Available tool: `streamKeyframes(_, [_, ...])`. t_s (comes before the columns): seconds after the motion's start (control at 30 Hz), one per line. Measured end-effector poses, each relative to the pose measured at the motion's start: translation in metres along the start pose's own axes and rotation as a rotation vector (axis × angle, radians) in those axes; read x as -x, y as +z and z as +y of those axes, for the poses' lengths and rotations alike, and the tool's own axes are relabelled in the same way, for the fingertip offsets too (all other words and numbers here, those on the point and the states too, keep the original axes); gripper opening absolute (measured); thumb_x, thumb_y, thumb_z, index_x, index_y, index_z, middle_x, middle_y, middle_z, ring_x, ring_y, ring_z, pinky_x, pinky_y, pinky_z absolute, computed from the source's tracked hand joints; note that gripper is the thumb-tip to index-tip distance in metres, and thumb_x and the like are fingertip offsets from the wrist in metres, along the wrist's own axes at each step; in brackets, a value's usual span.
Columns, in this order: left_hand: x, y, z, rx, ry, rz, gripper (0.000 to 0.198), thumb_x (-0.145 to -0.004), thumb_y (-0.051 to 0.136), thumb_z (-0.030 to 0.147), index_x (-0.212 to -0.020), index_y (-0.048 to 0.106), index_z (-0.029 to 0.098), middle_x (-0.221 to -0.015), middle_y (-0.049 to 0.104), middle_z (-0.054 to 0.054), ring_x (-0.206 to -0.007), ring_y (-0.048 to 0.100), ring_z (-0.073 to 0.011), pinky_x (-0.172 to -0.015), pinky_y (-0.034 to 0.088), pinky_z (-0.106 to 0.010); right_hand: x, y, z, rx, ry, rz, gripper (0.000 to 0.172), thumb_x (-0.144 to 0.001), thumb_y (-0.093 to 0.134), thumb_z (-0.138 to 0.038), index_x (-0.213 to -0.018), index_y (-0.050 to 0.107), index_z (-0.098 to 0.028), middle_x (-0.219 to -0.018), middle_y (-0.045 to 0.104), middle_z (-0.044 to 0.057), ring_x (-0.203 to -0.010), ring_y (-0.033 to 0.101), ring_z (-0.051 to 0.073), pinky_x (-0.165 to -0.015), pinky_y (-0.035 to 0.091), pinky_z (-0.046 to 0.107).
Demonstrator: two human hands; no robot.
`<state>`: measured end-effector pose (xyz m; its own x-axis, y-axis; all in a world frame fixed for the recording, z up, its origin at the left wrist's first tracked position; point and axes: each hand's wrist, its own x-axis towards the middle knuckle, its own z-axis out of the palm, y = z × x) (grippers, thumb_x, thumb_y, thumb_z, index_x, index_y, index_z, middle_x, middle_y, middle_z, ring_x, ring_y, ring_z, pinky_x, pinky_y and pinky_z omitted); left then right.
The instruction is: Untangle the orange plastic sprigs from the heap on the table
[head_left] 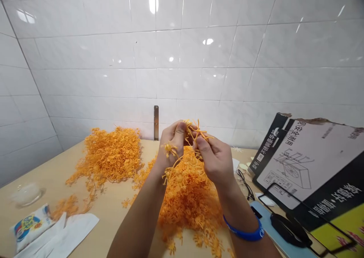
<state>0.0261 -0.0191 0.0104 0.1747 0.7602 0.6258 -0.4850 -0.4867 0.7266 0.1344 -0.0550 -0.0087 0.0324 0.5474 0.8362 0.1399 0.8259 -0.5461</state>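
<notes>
In the middle of the frame, some thin orange strands point(200, 131) with flower-like ends are held up between 2 bare hands, above the orange pile point(190, 201). By the left hand point(173, 140) the strands are pinched, with the thumb pressed down and the fingers curled, so almost no gap is left. By the right hand point(217, 159) they are also pinched, between the thumb and the bent fingers; the tips behind are hidden, and their exact grip cannot be told. A few ends hang loose over the left wrist.

The strands are probably very light and, being bent in many directions, they seem soft and flexible, perhaps of plastic. They may be tangled easily, and a thin stem could be torn if it is pulled hard. A hold is best taken on the stem, close to a knot, with the fingertips.

At centre left, a 2nd pile point(113, 154) is seen on the table point(110, 205).

At the right of the frame, a printed cardboard box point(301, 167) with a torn upper edge is placed; its inside is not shown. At lower left, a small packet point(31, 225) is seen; its content cannot be told.
</notes>
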Motion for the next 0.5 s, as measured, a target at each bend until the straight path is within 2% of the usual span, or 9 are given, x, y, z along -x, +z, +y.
streamKeyframes(0.1, [-0.006,-0.002,-0.002,0.178,-0.156,0.096,0.046,-0.087,0.057,0.057,-0.07,0.059,0.013,-0.047,0.046,0.005,-0.037,0.041,-0.0051,-0.04,0.037,-0.016,0.003,-0.006,-0.003,-0.138,0.028,-0.181,0.041,-0.098,0.049,-0.038,-0.063,0.049,-0.017,-0.055,0.039,-0.004,-0.045,0.033,0.008,-0.044,0.027,0.023])
streamKeyframes(0.17, [-0.011,-0.006,-0.001,0.183,-0.167,0.162,0.046,-0.093,0.048,0.052,-0.069,0.056,0.014,-0.042,0.039,0.007,-0.032,0.031,-0.0039,-0.036,0.03,-0.016,0.004,-0.006,-0.002,-0.239,0.088,-0.246,0.043,-0.097,0.05,-0.043,-0.062,0.049,-0.017,-0.056,0.039,-0.003,-0.045,0.034,0.007,-0.042,0.027,0.022])
streamKeyframes(0.2, [-0.012,-0.01,0.0,0.124,-0.133,0.17,0.044,-0.096,0.045,0.048,-0.072,0.058,0.014,-0.043,0.041,0.007,-0.032,0.03,-0.0041,-0.036,0.029,-0.016,0.003,-0.005,0.0,-0.273,0.121,-0.214,0.042,-0.096,0.052,-0.044,-0.064,0.05,-0.017,-0.057,0.041,-0.003,-0.046,0.035,0.008,-0.042,0.027,0.022])
streamKeyframes(0.27, [-0.015,-0.019,0.002,-0.093,-0.044,0.162,0.036,-0.097,0.043,0.041,-0.088,0.063,0.014,-0.047,0.047,0.005,-0.035,0.034,-0.0056,-0.038,0.03,-0.017,0.001,-0.003,0.005,-0.319,0.191,-0.068,0.039,-0.094,0.056,-0.046,-0.068,0.054,-0.017,-0.06,0.043,-0.003,-0.047,0.037,0.007,-0.043,0.028,0.02])
streamKeyframes(0.37, [-0.015,-0.035,0.002,-0.501,-0.026,0.118,0.031,-0.095,0.046,0.034,-0.115,0.063,0.018,-0.055,0.053,0.003,-0.046,0.045,-0.01,-0.046,0.034,-0.02,-0.005,0.0,0.014,-0.338,0.294,0.143,0.035,-0.089,0.063,-0.048,-0.074,0.056,-0.018,-0.061,0.044,-0.004,-0.049,0.039,0.007,-0.044,0.031,0.019])
streamKeyframes(0.43, [-0.015,-0.044,-0.002,-0.729,-0.072,0.055,0.035,-0.093,0.05,0.038,-0.12,0.063,0.019,-0.069,0.063,-0.003,-0.063,0.058,-0.0166,-0.058,0.043,-0.025,-0.007,0.0,0.019,-0.282,0.326,0.228,0.037,-0.085,0.067,-0.05,-0.074,0.056,-0.018,-0.062,0.047,-0.003,-0.051,0.041,0.008,-0.045,0.032,0.019])
streamKeyframes(0.5, [-0.015,-0.051,-0.009,-0.871,-0.162,-0.02,0.044,-0.089,0.055,0.044,-0.123,0.062,0.018,-0.098,0.07,-0.012,-0.092,0.064,-0.0278,-0.077,0.049,-0.036,-0.008,-0.001,0.022,-0.212,0.327,0.285,0.04,-0.082,0.069,-0.053,-0.073,0.055,-0.017,-0.062,0.047,-0.004,-0.052,0.041,0.008,-0.046,0.032,0.019])
